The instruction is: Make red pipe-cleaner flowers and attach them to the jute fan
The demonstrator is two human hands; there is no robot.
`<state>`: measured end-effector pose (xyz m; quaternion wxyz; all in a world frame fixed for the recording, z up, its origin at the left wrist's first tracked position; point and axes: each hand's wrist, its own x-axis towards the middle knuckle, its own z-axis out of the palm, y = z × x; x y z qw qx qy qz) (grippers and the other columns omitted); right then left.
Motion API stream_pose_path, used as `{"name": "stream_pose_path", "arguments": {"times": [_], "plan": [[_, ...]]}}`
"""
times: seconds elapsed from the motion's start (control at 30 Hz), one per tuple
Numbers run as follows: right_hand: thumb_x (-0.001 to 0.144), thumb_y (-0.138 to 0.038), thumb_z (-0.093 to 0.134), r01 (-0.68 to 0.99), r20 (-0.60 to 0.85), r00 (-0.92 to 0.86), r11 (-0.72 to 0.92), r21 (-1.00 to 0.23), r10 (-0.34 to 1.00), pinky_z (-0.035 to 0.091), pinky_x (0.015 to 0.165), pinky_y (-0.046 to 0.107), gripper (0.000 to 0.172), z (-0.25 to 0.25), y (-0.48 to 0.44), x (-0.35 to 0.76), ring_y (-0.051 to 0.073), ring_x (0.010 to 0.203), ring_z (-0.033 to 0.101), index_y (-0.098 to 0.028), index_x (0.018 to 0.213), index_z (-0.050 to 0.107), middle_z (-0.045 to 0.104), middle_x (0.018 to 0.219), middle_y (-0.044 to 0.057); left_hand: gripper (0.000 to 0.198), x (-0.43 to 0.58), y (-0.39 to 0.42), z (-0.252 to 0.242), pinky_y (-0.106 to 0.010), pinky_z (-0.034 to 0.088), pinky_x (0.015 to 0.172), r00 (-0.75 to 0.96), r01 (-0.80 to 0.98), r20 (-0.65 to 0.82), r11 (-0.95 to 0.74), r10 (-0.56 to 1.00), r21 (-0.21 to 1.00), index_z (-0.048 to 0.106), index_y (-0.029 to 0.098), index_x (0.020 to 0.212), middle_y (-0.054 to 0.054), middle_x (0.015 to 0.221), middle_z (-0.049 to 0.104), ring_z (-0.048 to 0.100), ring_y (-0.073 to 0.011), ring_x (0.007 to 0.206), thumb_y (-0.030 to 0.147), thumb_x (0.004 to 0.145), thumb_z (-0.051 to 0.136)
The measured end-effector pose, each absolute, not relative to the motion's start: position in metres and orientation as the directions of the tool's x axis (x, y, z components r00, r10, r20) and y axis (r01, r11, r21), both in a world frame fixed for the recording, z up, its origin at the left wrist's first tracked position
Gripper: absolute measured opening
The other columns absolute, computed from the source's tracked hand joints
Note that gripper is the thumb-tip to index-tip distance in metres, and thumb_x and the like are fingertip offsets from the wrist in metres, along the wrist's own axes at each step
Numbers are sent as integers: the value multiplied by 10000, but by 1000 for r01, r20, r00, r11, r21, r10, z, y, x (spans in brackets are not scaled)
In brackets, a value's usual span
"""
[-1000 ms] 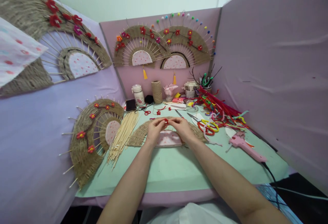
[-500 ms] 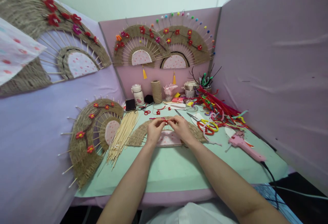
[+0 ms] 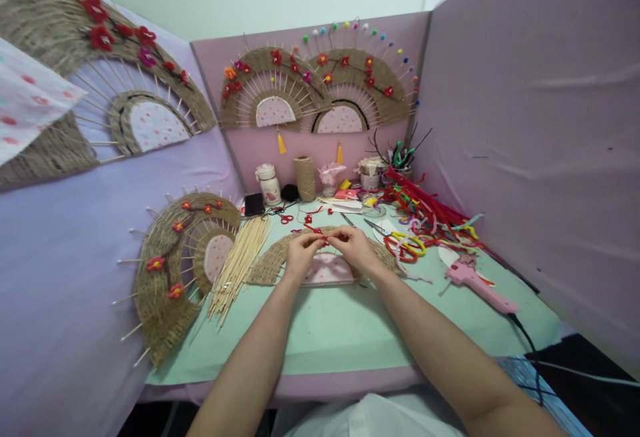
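Over a half-round fan of woven twine (image 3: 270, 259) lying on the table, my two hands meet fingertip to fingertip. My left hand (image 3: 301, 254) pinches a small piece of red pipe cleaner (image 3: 314, 229), one end of which sticks up to the left. From the other side my right hand (image 3: 354, 249) grips the same red piece between thumb and fingers. Its exact shape is partly hidden by the fingertips. Below them shows the fan's pink dotted fabric centre (image 3: 329, 269).
Thin sticks (image 3: 239, 265) lie left of the fan. To the right are scissors (image 3: 406, 245), a pink glue gun (image 3: 481, 288) with its cord, and a pile of pipe cleaners (image 3: 435, 207). A twine spool (image 3: 305, 179) and white bottle (image 3: 269, 185) stand behind. Finished fans (image 3: 187, 270) lean or hang around.
Both hands stay above the fan, with fingers shifted slightly. An end of the red pipe cleaner now points up past the left fingertips. The view has shifted very slightly.
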<state>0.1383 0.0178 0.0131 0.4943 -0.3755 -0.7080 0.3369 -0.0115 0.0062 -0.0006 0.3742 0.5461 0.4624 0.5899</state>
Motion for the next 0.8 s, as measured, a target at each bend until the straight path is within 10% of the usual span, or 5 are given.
{"name": "stream_pose_path", "arguments": {"times": [0.8], "plan": [[723,-323,574,96,342,-166,360,-928,925,449,665,262,213,10,21,136,161,694,597,-136,741,674,679,747,58,322,-5,4,3,-323,510,745,-148,-98,176,-192,973,977,669,120,886,-100,852,692,645,-176,768,265,602,714]]}}
